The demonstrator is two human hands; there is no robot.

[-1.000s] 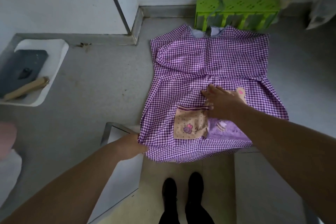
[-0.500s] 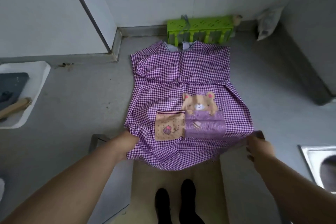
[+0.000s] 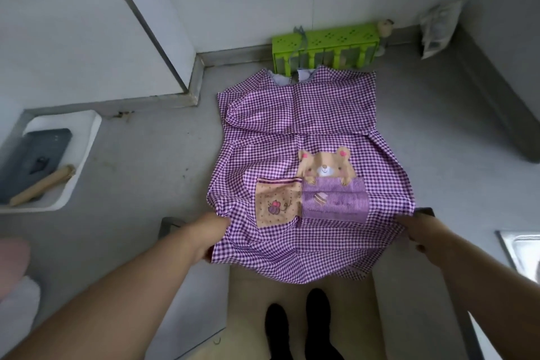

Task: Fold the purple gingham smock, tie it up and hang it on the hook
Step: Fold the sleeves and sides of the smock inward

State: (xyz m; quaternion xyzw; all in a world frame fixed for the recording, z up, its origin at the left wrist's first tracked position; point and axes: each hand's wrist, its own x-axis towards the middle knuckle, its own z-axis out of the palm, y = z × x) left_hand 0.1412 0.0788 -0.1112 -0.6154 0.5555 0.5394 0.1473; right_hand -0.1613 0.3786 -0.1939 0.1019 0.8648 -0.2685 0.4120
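Hem corners in both my hands, smock running straight away from me

Smock [image 3: 295, 137] lies spread face up on the grey counter [image 3: 140, 172], bear patch and pockets showing. Its neck end nearly touches the green rack [image 3: 324, 39] against the far wall, and its hem spills over the counter's near edge above my shoes. So its long axis runs from me toward the wall, and the whole garment lies forward of my grip.

My left hand [image 3: 209, 235] pinches the hem's left corner, with the cloth bunched up at my fingers. My right hand [image 3: 422, 231] has its fingers curled round the right corner, which is stretched toward it. Both hands sit at the same near end, about level with each other and well apart, with the full hem drawn between them, so neither is nearer to the cloth than the other.

I judge the next fold depends on that layout. With both corners held, the easy fold carries the hem forward along the long axis toward the neck. A sideways fold would need one hand to cross over to the other. The overhanging hem could drag or slip unevenly if I lift one side first.
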